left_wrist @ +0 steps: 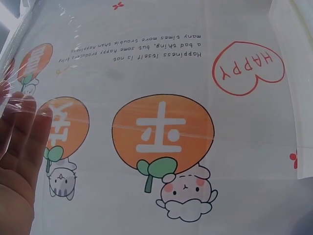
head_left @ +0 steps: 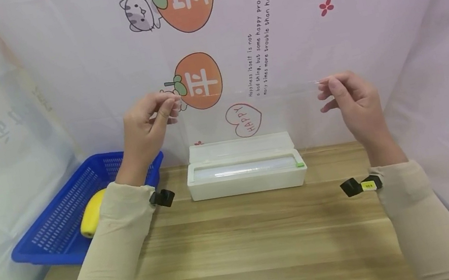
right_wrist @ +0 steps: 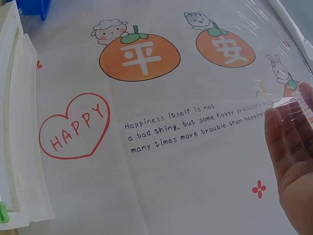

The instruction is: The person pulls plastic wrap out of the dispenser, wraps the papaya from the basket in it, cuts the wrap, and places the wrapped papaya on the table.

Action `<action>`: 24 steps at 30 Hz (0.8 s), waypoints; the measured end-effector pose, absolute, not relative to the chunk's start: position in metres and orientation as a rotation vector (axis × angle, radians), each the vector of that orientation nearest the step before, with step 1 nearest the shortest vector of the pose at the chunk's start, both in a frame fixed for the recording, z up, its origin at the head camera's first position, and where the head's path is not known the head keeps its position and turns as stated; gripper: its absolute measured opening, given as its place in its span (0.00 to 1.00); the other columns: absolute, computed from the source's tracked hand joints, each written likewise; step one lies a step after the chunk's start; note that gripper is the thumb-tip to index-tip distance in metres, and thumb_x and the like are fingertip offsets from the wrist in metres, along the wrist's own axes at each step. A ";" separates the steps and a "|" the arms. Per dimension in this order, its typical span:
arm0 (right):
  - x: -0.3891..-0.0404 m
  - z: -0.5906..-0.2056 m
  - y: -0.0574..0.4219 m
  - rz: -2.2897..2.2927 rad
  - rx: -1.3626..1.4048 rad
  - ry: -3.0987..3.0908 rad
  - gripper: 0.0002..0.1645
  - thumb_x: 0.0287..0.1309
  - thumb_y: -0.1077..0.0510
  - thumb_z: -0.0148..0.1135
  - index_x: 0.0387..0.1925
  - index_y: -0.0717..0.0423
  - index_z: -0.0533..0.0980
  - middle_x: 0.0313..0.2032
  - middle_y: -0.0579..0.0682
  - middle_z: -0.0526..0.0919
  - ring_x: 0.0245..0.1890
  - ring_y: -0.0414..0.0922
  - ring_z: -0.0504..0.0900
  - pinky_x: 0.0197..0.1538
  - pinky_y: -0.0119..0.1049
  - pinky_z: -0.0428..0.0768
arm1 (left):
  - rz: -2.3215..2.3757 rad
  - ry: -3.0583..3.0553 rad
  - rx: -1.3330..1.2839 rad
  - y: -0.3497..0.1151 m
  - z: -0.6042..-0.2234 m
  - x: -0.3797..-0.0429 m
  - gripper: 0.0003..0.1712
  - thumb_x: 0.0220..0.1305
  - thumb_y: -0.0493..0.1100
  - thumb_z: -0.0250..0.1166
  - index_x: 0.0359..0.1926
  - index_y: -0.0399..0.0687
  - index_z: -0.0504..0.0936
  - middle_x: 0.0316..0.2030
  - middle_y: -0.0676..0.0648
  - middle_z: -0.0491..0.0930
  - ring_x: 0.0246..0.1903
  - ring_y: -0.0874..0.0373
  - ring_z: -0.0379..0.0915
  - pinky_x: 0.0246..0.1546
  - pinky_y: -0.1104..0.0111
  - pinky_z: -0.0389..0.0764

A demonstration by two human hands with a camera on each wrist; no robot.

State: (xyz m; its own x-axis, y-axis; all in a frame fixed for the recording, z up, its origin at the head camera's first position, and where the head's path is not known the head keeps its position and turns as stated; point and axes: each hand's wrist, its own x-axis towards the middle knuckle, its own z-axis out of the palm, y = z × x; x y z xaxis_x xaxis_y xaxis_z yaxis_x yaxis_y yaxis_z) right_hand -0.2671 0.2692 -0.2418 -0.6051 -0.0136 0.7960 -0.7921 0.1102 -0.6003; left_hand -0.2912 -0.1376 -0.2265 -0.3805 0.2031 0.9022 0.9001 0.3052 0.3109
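A sheet of clear cling film is stretched between the two hands, up in front of the printed backdrop. My left hand pinches one end between thumb and fingers; my right hand pinches the other. In the left wrist view, shiny film lies over the fingers, and in the right wrist view the film wrinkles at the fingertips. Below stands a white cling film dispenser with its lid raised and a green slider at its right end. The film's lower edge is too transparent to make out.
A blue plastic basket stands at the left on the wooden table, partly behind the left forearm. A yellow item lies in it, partly hidden by the sleeve. White printed sheeting encloses the back and sides.
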 end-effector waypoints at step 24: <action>-0.236 -0.268 0.283 1.753 0.966 -1.733 0.12 0.72 0.72 0.47 0.45 0.81 0.75 0.29 0.57 0.78 0.27 0.45 0.80 0.27 0.32 0.83 | -1.222 -1.831 -1.208 -0.144 -0.251 -0.252 0.13 0.67 0.21 0.57 0.47 0.33 0.82 0.31 0.45 0.82 0.29 0.57 0.79 0.27 0.68 0.84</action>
State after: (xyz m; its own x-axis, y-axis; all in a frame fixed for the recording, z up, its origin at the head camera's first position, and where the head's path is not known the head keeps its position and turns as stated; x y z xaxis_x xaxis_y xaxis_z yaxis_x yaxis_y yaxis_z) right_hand -0.2359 0.2835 -0.2677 -0.6299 -0.1350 0.7648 -0.7632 -0.0748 -0.6418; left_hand -0.2522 -0.1435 -0.2508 -0.3893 0.3468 0.8533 0.9211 0.1532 0.3579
